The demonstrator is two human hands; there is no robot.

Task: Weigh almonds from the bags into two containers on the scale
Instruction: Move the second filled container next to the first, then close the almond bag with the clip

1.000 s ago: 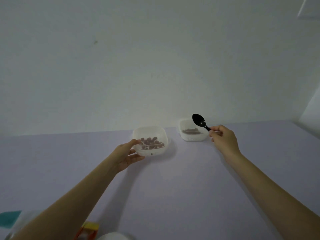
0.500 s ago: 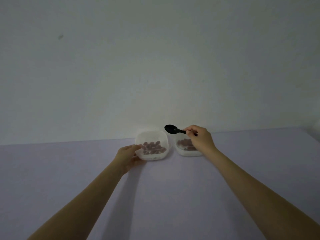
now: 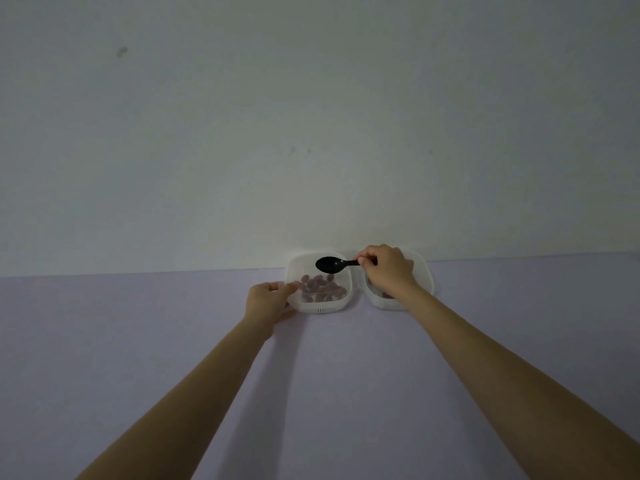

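Note:
Two white square containers stand side by side at the far edge of the table, against the wall. The left container (image 3: 337,304) holds several brown almonds (image 3: 320,289). My left hand (image 3: 268,299) grips its left wall. My right hand (image 3: 389,270) pinches the handle of a black spoon (image 3: 330,264), whose bowl hovers over the left container. That hand and its wrist cover most of the right container (image 3: 424,280), so only a glimpse of almonds shows inside. No scale or bags are in view.
The pale lilac table (image 3: 329,393) runs from the wall toward me. A plain white wall (image 3: 311,133) rises right behind the containers.
The left container has been slid back next to the right one at the wall. My right hand swung the spoon leftward, from above the right container to over the left one.

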